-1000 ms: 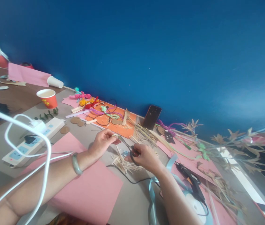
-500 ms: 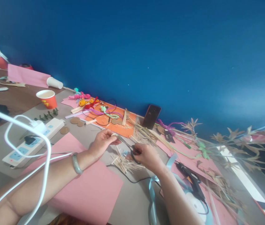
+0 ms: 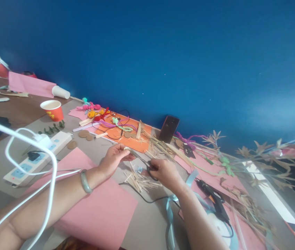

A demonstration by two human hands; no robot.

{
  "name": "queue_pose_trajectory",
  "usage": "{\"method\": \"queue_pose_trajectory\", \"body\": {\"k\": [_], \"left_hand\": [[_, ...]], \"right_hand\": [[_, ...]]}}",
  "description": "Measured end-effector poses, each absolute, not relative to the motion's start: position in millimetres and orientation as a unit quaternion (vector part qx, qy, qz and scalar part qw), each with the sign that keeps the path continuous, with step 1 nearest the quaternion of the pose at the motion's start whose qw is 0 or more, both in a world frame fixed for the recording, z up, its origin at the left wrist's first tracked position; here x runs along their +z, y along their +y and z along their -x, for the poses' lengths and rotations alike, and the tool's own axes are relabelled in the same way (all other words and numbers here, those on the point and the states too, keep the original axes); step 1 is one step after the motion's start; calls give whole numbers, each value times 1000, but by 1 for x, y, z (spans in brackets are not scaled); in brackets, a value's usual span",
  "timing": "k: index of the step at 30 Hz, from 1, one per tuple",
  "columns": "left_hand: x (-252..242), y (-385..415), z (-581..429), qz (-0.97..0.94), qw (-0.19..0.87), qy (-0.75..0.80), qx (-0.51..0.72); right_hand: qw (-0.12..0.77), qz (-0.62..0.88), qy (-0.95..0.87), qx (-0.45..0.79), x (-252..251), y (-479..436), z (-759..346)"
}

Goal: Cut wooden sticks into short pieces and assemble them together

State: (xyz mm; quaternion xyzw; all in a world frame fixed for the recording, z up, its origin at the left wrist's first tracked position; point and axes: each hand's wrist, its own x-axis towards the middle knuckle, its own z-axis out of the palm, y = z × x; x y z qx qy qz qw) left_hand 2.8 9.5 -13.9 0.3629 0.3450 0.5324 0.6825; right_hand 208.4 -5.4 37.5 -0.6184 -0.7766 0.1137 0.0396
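A: Position of the scissors (image 3: 148,164) relative to the fingers?

B: Handles inside the curled fingers of the right hand (image 3: 165,173); blades run up and left to the fingertips of the left hand (image 3: 112,159). Blade gap: cannot tell.

A: State of the left fingers?

B: Thumb and fingers pressed together on a small pale piece (image 3: 127,149), its end showing at the blade tips. Right fingers closed round the handles.

A: Counts?

B: Scissors, one pair. Phone (image 3: 168,129), one, leaning on the blue wall (image 3: 163,52). Glue gun (image 3: 213,196), one, right of the right forearm. Power strip (image 3: 38,158), one. Red paper cup (image 3: 53,113), one, upright; white cup (image 3: 60,92), one, on its side. Brown discs (image 3: 83,134) near the power strip: three. Cut sticks (image 3: 139,182): heaped below the scissors, too tangled to count.

A: Edges and room?

B: Wall bounds the far table edge. Pink sheet (image 3: 103,211) lies under the left forearm. Bare grey table (image 3: 147,222) shows between its right edge and the blue ribbon (image 3: 170,218).
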Motion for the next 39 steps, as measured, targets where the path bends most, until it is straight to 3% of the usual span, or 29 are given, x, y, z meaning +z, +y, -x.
{"method": "queue_pose_trajectory", "body": {"k": [39], "left_hand": [[-17, 8, -5, -427, 688, 333, 483]], "right_hand": [[-26, 626, -776, 77, 38, -5, -203]]}}
